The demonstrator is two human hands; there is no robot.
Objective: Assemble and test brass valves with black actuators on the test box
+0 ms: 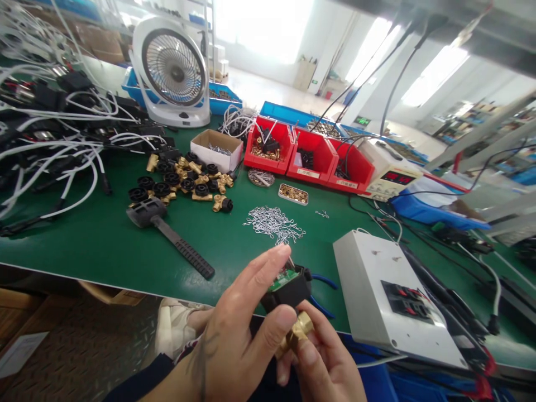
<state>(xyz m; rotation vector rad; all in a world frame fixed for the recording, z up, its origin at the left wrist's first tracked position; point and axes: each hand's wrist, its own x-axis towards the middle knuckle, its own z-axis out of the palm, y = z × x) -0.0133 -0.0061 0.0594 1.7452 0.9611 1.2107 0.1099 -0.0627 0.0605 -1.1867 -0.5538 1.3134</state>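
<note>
My left hand [247, 324] is closed around a black plastic housing [288, 291] with a green circuit board [283, 277] showing in its open top. Below the housing, my right hand [322, 357] grips a brass valve fitting [298, 334] between thumb and fingers. Housing and fitting sit against each other; the joint is partly hidden by my left thumb. Just beyond my fingertips lies a pile of small wire clips [274, 222]. Blue-handled pliers [324, 298] rest on the table behind the housing, partly covered.
A black mallet [180, 240] lies left, near brass fittings with black caps [180, 178]. Red bins [312, 159], a white box [215, 151] and a fan [173, 70] stand behind. A grey switch box [393, 296] is at right; white cables [62, 139] heap at far left.
</note>
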